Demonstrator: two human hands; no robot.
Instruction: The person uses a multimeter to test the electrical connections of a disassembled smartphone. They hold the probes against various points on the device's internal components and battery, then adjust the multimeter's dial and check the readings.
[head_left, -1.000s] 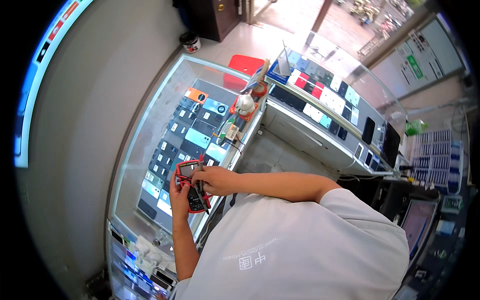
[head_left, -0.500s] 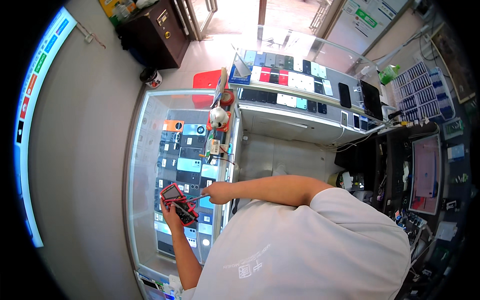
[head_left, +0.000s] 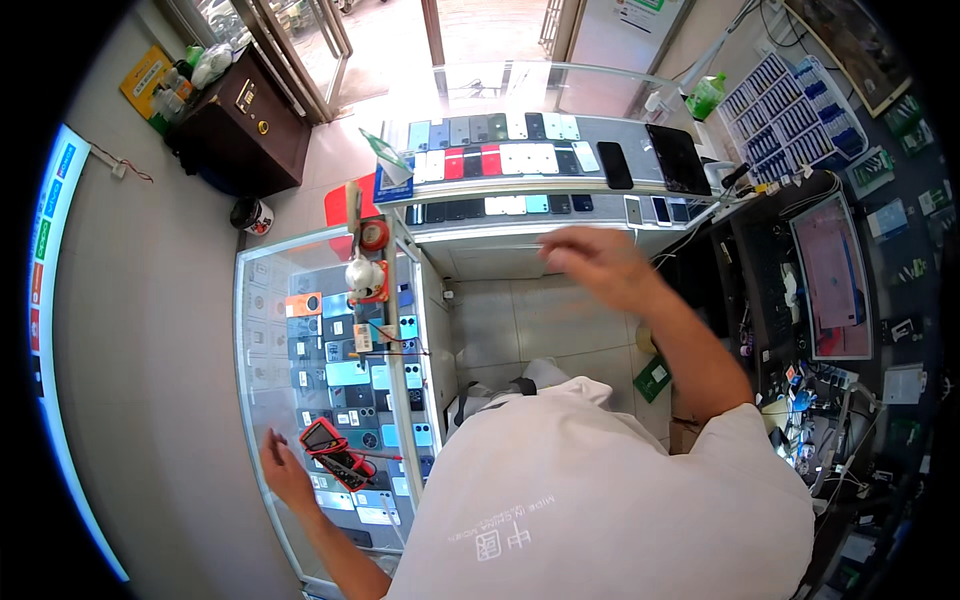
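A red and black multimeter [head_left: 340, 455] lies tilted on the glass display counter [head_left: 262, 330] at the left, its red leads bunched across its face. My left hand [head_left: 288, 478] is just left of the meter, fingers apart; a small dark spot shows by its fingertips, too unclear to name. A probe [head_left: 380, 457] sticks out to the right of the meter. My right hand [head_left: 600, 265] is stretched out over the floor in front of the far counter, slightly blurred, fingers loosely extended and nothing visible in them.
Phones fill the left counter and the far glass case [head_left: 500, 160]. A white figurine [head_left: 365, 275] stands on the counter's inner edge. At the right, a cluttered workbench holds a monitor [head_left: 832, 278] and a compartment tray [head_left: 790, 115]. A dark safe [head_left: 245, 125] stands far left.
My right hand has left the multimeter's probe and swung right, away from the counter. My left hand has let go of the multimeter, which now rests on the glass. The view has shifted.
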